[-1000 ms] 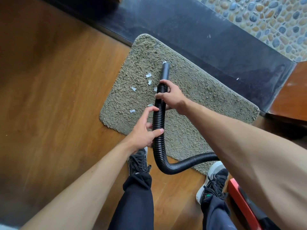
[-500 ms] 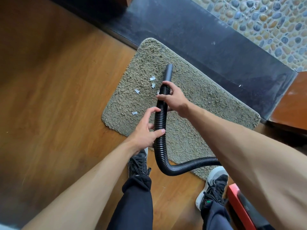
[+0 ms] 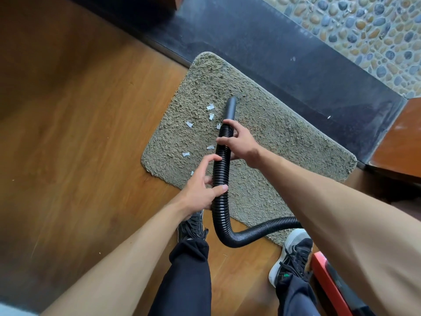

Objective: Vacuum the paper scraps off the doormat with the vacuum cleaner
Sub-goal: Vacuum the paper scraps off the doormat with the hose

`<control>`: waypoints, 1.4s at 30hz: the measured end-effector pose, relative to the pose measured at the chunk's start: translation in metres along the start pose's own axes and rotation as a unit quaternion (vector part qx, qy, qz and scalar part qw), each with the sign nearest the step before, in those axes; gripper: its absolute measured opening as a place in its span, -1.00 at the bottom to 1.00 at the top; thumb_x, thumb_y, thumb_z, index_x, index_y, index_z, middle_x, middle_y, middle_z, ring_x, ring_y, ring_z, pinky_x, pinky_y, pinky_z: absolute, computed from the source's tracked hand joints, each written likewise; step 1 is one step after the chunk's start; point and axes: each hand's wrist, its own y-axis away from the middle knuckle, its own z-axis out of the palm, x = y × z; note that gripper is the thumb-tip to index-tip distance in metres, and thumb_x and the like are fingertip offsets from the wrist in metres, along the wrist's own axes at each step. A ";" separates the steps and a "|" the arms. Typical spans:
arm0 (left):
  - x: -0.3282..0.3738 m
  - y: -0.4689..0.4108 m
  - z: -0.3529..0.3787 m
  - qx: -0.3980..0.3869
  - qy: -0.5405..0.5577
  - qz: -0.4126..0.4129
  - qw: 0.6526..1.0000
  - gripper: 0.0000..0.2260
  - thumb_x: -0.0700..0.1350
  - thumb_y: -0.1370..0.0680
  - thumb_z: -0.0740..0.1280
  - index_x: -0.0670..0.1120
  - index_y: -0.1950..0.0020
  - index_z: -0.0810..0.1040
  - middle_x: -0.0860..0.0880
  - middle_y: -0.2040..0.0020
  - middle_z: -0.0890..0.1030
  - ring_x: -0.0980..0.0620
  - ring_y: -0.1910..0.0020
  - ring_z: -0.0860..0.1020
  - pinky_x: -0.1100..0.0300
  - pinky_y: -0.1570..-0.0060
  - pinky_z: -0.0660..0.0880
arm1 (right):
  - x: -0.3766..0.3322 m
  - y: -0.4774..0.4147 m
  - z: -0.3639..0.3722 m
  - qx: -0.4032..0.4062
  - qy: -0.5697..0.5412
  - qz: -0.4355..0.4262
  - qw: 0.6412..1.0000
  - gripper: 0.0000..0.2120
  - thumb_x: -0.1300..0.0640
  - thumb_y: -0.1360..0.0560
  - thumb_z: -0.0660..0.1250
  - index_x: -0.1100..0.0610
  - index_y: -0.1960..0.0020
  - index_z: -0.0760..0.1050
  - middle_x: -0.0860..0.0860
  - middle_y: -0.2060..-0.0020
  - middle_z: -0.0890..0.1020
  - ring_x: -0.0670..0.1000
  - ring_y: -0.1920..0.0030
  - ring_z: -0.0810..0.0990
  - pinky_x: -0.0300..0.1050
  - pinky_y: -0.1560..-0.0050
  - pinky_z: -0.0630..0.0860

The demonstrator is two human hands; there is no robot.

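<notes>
The right grip (image 3: 241,144) holds the vacuum hose (image 3: 222,210) just behind its nozzle (image 3: 231,109), the left grip (image 3: 200,190) holds it further back — paper scraps (image 3: 210,107) lie beside them on the doormat (image 3: 284,137).

Wooden floor (image 3: 79,133): warm brown planks, grain running diagonally, filling the left side and bottom of the view. Dark stone strip (image 3: 284,53): polished, near black, crossing from top centre down to the right edge; 2 small white specks (image 3: 328,117) lie on it, well apart. Pebble paving (image 3: 364,30): rounded grey, tan and blue stones set close together, beyond the strip at top right. Reddish-brown wooden panel (image 3: 401,142): meets the strip's lower end at far right. Pale patch (image 3: 11,311) in the bottom-left corner, too blurred to identify.
</notes>
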 end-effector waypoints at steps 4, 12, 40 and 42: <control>-0.014 0.014 -0.007 0.020 0.030 -0.009 0.999 -0.48 -0.34 -0.57 0.33 0.24 -0.28 0.32 -0.20 0.02 0.58 -0.06 0.19 0.58 0.05 0.31 0.58 | 0.002 0.002 0.019 -0.041 0.022 0.006 0.999 -0.39 0.29 -0.53 0.36 0.01 -0.50 0.24 0.18 -0.15 0.55 0.07 0.12 0.68 -0.06 0.35 0.63; -0.034 0.032 -0.017 0.044 0.043 -0.004 0.998 -0.47 -0.32 -0.56 0.35 0.27 -0.26 0.32 -0.22 0.06 0.60 -0.10 0.18 0.60 -0.27 0.12 0.59 | 0.007 0.005 0.047 -0.072 0.068 0.010 0.995 -0.37 0.27 -0.53 0.36 0.00 -0.51 0.22 0.19 -0.19 0.55 0.15 0.02 0.68 0.19 0.13 0.66; -0.023 0.018 -0.011 0.012 0.027 -0.015 0.999 -0.48 -0.30 -0.57 0.34 0.29 -0.27 0.32 -0.20 0.02 0.60 -0.06 0.20 0.58 0.04 0.28 0.57 | 0.014 0.005 0.025 -0.024 0.024 0.000 0.999 -0.42 0.28 -0.53 0.37 0.01 -0.48 0.28 0.20 -0.15 0.57 0.08 0.11 0.68 0.03 0.28 0.65; -0.028 0.021 -0.011 0.015 0.027 -0.013 0.999 -0.48 -0.29 -0.57 0.34 0.28 -0.27 0.32 -0.19 0.06 0.59 -0.07 0.21 0.57 0.01 0.25 0.55 | 0.018 0.007 0.028 -0.025 0.028 0.005 0.999 -0.41 0.28 -0.53 0.36 0.01 -0.48 0.27 0.20 -0.15 0.57 0.08 0.12 0.68 0.05 0.26 0.66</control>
